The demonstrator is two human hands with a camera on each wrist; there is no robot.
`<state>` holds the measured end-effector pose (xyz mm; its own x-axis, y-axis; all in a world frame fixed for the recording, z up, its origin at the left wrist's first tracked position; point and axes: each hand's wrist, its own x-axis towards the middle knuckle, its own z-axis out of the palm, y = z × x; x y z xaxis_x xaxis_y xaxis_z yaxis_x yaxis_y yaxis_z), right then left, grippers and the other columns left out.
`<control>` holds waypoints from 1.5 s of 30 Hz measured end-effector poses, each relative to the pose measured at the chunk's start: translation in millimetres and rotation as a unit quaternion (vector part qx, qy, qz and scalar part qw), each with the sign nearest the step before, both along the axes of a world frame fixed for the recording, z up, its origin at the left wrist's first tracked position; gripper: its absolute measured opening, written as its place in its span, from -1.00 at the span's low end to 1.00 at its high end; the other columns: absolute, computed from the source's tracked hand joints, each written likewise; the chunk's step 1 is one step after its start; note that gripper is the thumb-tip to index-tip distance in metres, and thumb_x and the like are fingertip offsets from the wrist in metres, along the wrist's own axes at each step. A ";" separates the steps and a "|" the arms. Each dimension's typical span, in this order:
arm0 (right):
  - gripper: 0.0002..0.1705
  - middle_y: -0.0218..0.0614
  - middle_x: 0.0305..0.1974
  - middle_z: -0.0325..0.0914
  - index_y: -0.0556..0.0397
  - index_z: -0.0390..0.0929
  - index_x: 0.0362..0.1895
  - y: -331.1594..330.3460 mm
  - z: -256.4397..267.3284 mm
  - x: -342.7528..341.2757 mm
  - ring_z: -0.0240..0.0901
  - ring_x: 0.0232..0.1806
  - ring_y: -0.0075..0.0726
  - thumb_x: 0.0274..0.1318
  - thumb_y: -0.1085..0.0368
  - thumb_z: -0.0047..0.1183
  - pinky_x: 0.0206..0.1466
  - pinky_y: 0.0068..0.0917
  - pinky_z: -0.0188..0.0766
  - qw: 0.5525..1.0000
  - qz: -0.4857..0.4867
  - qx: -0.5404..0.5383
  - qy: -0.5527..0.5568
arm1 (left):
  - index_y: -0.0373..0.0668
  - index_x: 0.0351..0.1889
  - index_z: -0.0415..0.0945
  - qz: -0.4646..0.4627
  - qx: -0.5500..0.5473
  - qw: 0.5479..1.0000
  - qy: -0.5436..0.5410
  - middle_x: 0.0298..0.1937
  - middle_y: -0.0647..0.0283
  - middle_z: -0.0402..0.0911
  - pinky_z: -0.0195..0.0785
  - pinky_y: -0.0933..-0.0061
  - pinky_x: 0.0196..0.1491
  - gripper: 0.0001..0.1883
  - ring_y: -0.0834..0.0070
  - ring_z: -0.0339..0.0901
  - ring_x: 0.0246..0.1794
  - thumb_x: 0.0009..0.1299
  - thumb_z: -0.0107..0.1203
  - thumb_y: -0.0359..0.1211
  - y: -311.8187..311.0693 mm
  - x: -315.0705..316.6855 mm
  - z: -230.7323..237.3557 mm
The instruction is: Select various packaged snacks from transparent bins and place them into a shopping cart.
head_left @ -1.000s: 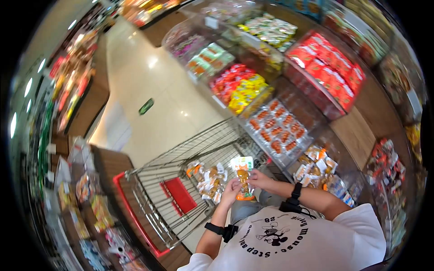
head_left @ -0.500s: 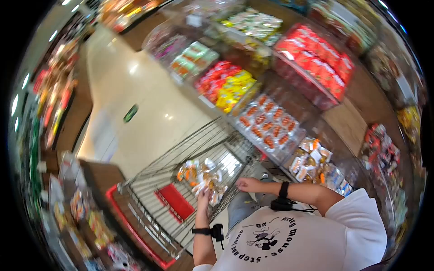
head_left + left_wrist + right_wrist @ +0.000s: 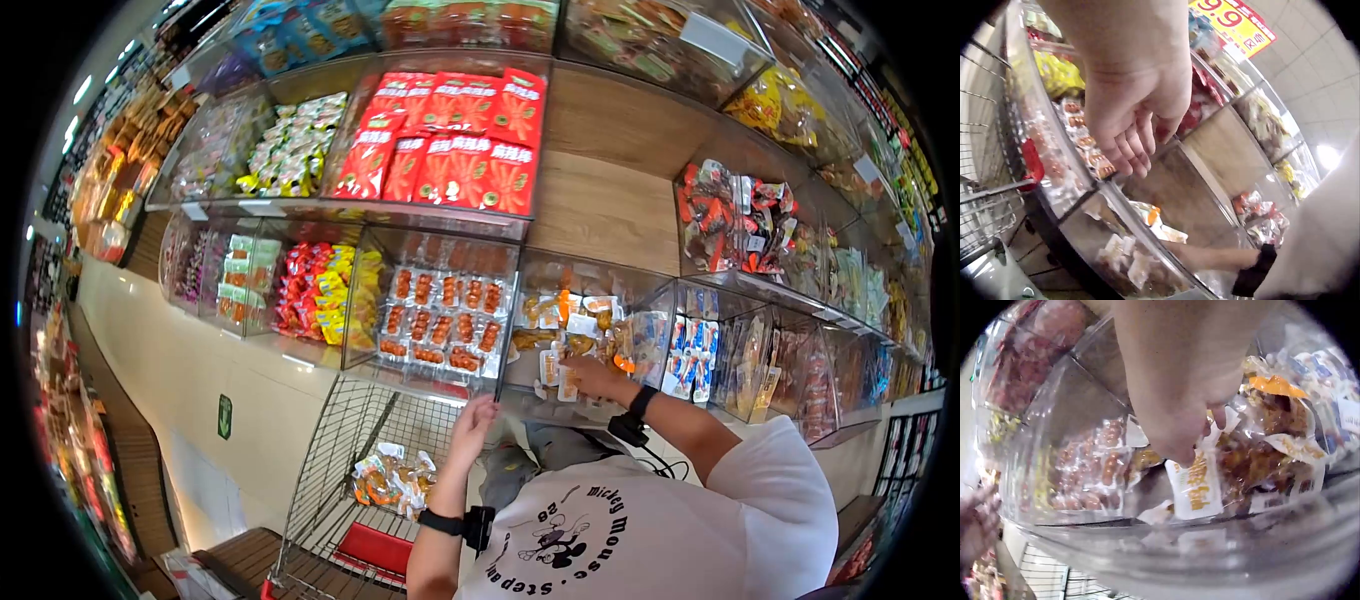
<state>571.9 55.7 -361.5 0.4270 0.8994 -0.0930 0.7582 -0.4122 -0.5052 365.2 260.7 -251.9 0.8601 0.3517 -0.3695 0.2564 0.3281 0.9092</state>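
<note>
One price sign point(image 3: 1237, 26): left wrist only | right hand point(image 3: 1179, 403) touches packet point(image 3: 1197, 492)

A ceiling lamp point(image 3: 1329, 157) glares white. Reflections streak the clear bin point(image 3: 1147, 550) along its front edge. Fisheye-curved wrist views look soft.

Right hand point(image 3: 1175, 415) hiding its fingers
Whether they pinch the orange-lettered packet point(image 3: 1200, 490) cannot be told; in the right wrist view the left hand point(image 3: 979, 531), at eight o'clock, is blurred and cropped. The left wrist view's top edge cuts the price sign point(image 3: 1235, 25) at one o'clock; the head view's bottom crops the cart point(image 3: 375, 550) at seven.
</note>
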 end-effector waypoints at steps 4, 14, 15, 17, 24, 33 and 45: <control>-0.56 -0.21 -0.27 0.32 -0.02 0.30 -0.16 3.6 3.1 18.8 0.25 -0.22 -0.14 -0.30 0.32 -0.05 -0.21 -0.29 0.20 0.986 0.140 -0.091 -0.030 | -0.24 -0.08 0.22 -0.088 0.043 0.995 0.017 -0.21 0.21 0.40 0.20 0.56 -0.16 -0.68 0.50 0.35 -0.22 0.18 -0.13 -0.42 -31.0 66.5 -19.2; -0.71 -0.20 -0.38 0.41 0.05 0.42 -0.41 14.9 -0.3 42.6 0.32 -0.39 -0.13 -0.36 0.23 0.07 -0.31 -0.26 0.23 0.976 0.134 -0.118 0.126 | -0.30 -0.06 0.17 -0.172 0.224 0.954 0.102 -0.17 0.06 0.37 0.21 0.48 -0.14 -0.52 0.37 0.34 -0.15 0.07 0.03 -0.35 -42.7 83.8 -65.1; -0.72 -0.20 -0.40 0.42 0.04 0.42 -0.40 17.3 -3.5 43.5 0.33 -0.39 -0.15 -0.33 0.25 0.05 -0.31 -0.27 0.24 0.973 0.148 -0.122 0.125 | -0.32 -0.06 0.16 -0.172 0.225 0.955 0.086 -0.14 0.04 0.36 0.20 0.48 -0.12 -0.51 0.36 0.32 -0.12 0.06 0.04 -0.35 -42.0 82.2 -61.1; -0.75 -0.20 -0.45 0.43 0.02 0.42 -0.37 27.2 11.1 40.4 0.35 -0.38 -0.20 -0.28 0.27 0.02 -0.32 -0.31 0.25 0.968 0.175 -0.130 0.122 | -0.32 -0.03 0.13 -0.157 0.185 0.967 0.078 -0.11 0.05 0.33 0.18 0.50 -0.10 -0.48 0.36 0.30 -0.09 0.06 0.05 -0.37 -41.7 81.6 -47.6; -0.85 -0.34 -0.46 0.40 0.12 0.37 -0.38 67.9 126.4 -2.6 0.32 -0.42 -0.51 -0.10 0.33 -0.11 -0.39 -0.55 0.25 0.889 -0.043 0.148 0.431 | -0.26 0.04 0.02 -0.054 0.043 0.996 -0.057 -0.18 0.16 0.35 0.16 0.54 -0.08 -0.44 0.50 0.30 -0.15 0.09 0.03 -0.45 -22.3 32.3 1.4; -0.77 -0.25 -0.47 0.36 0.11 0.30 -0.39 193.2 167.0 -189.0 0.29 -0.41 -0.37 -0.18 0.28 -0.05 -0.36 -0.47 0.25 0.809 0.179 0.187 0.528 | -0.29 -0.20 0.24 0.333 0.067 0.936 0.089 -0.39 0.32 0.36 0.18 0.72 -0.41 -0.75 0.67 0.29 -0.45 0.18 -0.08 -0.43 -10.4 -132.0 58.5; -0.77 -0.32 -0.39 0.39 0.10 0.31 -0.29 153.6 85.4 -163.2 0.34 -0.38 -0.44 -0.06 0.27 -0.14 -0.33 -0.52 0.30 0.907 0.041 0.092 0.409 | -0.02 0.11 -0.07 0.414 -0.071 0.874 0.246 -0.15 0.19 0.33 0.22 0.51 -0.37 -0.46 0.43 0.35 -0.25 0.18 -0.09 -0.33 3.0 -239.2 -59.1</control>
<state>408.7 209.3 -276.1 0.2131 0.9577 -0.1933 0.1230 -0.2226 -0.9671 126.0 263.6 -311.0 0.0580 0.6986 -0.7131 0.2265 0.6865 0.6910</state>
